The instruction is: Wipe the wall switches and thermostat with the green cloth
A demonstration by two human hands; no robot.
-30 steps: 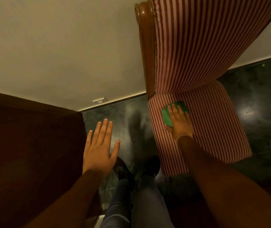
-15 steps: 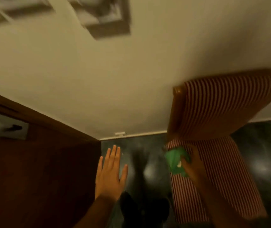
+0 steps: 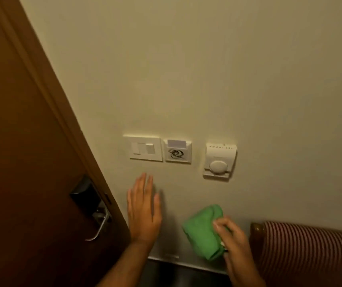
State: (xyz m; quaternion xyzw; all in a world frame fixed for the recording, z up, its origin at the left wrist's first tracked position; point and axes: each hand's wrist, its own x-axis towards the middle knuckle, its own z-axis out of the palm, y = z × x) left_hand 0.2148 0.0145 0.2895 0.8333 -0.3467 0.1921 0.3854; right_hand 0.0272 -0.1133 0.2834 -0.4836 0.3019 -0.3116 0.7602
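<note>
On the cream wall sit a white switch plate, a key-card holder with a card in its slot, and a white thermostat with a round dial. My right hand grips a folded green cloth, held below the thermostat and apart from the wall fittings. My left hand is flat with fingers together, just under the switch plate, holding nothing.
A brown wooden door with a dark lock plate and metal handle fills the left. The back of a red-and-white striped chair stands at the lower right against the wall. A skirting strip runs along the wall's foot.
The view has swung up from the floor and chair seat to the wall fittings. My right hand lifted the green cloth off the chair seat and raised it toward the wall; the left hand rose too.
</note>
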